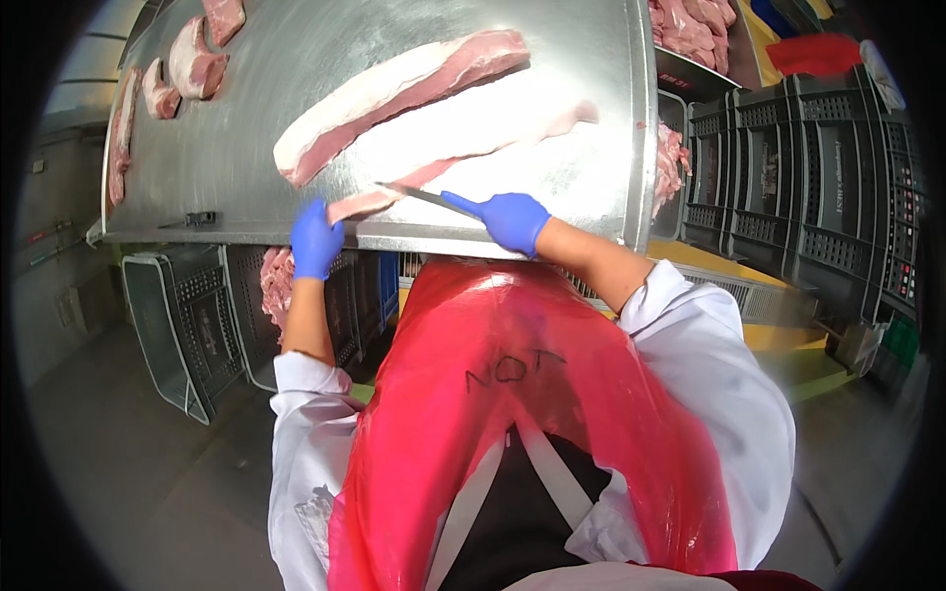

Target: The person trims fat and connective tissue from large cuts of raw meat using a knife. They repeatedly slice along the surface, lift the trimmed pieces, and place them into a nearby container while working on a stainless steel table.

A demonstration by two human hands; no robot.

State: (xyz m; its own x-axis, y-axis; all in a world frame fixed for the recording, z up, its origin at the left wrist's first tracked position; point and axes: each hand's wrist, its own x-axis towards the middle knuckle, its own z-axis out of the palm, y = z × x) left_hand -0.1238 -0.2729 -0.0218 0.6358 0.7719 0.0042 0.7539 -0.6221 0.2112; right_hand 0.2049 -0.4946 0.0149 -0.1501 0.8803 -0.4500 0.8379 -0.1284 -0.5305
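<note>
The left hand closes on one end of the meat strip; the right hand grips the knife; trimming seems underway; next cut calls for steady tension.

The metal table carries a thick meat slab. Near side of slab: a long meat strip, partly obscured by glare. Left of slab: a narrow meat piece and three meat chunks. Left and nearer than slab: a small black object.
</note>
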